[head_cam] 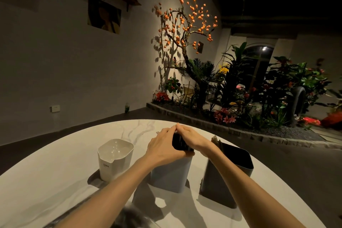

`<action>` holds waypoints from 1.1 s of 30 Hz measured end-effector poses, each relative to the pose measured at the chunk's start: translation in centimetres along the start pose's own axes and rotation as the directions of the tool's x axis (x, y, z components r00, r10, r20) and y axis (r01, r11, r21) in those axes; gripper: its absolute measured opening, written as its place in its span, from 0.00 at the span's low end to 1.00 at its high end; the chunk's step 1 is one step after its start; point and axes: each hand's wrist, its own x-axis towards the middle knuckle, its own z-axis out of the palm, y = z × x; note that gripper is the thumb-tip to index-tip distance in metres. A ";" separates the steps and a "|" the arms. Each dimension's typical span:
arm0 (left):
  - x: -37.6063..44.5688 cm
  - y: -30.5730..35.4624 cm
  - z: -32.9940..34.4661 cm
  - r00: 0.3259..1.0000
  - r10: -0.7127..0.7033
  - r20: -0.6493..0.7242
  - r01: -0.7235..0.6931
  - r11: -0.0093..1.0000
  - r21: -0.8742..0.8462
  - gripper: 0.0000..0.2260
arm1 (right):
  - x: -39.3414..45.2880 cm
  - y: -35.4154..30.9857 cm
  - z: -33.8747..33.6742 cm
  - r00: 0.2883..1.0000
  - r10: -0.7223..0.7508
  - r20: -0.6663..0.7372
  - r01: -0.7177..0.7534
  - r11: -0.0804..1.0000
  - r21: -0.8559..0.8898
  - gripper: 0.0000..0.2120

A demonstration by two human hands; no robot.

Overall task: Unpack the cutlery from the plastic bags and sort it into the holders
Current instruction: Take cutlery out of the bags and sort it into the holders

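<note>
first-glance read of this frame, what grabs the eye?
The lit tree with orange fruit against the back wall, casting shadows, above a bed of plants and red flowers on the right. Up close, both hands meet over the middle grey holder on the white marble table: left hand and right hand around dark cutlery at its mouth. A white holder stands to the left, a dark holder to the right.
</note>
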 end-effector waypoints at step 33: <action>-9.0 -3.1 -4.5 0.986 -0.149 0.075 0.164 0.953 -0.256 0.33 | -7.3 -1.9 1.3 0.886 -0.237 -0.398 0.187 0.969 -0.162 0.15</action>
